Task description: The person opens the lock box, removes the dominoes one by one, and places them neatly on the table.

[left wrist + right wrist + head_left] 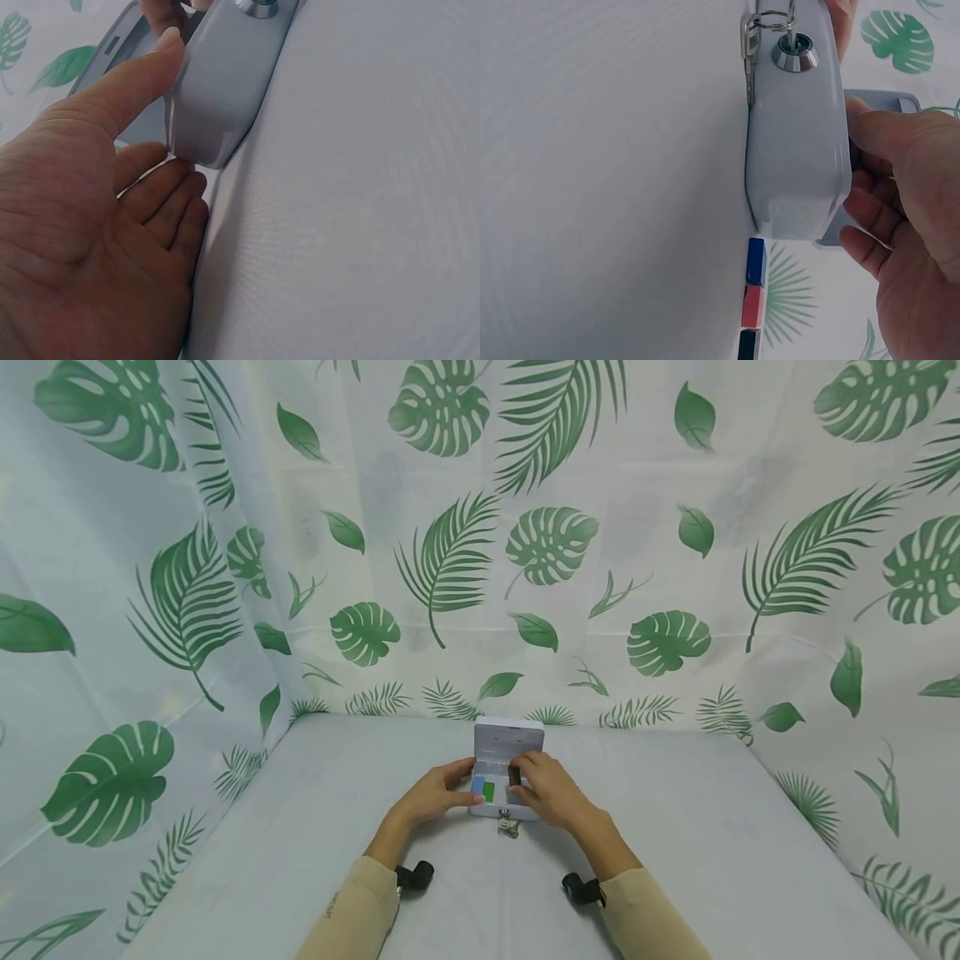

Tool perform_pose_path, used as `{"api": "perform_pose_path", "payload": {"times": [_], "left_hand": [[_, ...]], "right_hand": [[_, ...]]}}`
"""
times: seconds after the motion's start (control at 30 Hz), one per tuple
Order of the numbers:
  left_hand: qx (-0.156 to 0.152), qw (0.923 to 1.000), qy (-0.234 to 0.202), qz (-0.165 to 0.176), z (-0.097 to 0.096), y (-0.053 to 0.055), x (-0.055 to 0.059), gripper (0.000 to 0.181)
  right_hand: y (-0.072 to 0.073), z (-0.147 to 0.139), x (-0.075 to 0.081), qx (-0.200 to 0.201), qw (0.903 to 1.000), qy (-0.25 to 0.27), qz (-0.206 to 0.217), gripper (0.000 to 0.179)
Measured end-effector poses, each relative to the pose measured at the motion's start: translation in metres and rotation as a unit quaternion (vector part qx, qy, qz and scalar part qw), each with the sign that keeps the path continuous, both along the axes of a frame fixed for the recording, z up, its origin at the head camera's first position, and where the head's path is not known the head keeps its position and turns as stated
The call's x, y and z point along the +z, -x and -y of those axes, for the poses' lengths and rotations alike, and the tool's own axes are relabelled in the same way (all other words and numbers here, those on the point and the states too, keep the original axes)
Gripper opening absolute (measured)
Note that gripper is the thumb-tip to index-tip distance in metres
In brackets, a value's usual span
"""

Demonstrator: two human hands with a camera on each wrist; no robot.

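Beige sleeves (352,910) nearest; grey cash box (487,811) open past them, dark brown block (515,777) in your right-hand pinch

Clock faces are off the box, head view. Lid (498,739) stands up at 12, which I read as giving you reach from above. Key ring (508,828) hangs from the front lock (795,56) at 6.

Your left hand (431,793) is at 9: thumb at the front-left rim, fingers loose by the side wall. Thumb and fingers well apart; looks like bracing, not clamping, to stop the box sliding.

Your right hand (555,789) comes in from 3. Narrow grip, thumb against fingers, holding the dark brown block over the box's right half. Can't tell if the block touches the box floor.

Blue piece (477,785) and green piece (489,792) lie side by side inside, toward 8; that leaves your right hand working room, I'd say.

Right wrist view: blue block (756,261), red block (752,306) and black block (748,343) lined up off the 3 o'clock end, probably for short reach.
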State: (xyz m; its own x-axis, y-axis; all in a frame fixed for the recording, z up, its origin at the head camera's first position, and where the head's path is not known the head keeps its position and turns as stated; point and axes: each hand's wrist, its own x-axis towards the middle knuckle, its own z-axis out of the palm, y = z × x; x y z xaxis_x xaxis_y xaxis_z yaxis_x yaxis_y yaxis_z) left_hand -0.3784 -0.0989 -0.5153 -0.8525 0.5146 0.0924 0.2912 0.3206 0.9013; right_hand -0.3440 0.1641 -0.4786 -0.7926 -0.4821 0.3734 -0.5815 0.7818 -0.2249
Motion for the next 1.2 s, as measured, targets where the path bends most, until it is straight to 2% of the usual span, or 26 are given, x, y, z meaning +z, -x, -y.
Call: {"api": "perform_pose_path", "payload": {"times": [0.3, 0.7, 1.2], "left_hand": [[0.002, 1.0000, 0.005, -0.002, 0.000, 0.000, 0.000, 0.081], [0.000, 1.0000, 0.000, -0.004, -0.001, 0.000, 0.000, 0.081], [0.003, 1.0000, 0.004, -0.006, -0.001, -0.001, 0.001, 0.082]], "right_hand": [[-0.002, -0.005, 0.000, -0.001, 0.9999, 0.007, -0.013, 0.042], [-0.001, -0.014, -0.001, -0.006, 0.9996, 0.028, -0.003, 0.043], [-0.001, -0.029, 0.001, -0.022, 0.9995, 0.021, -0.006, 0.044]]}}
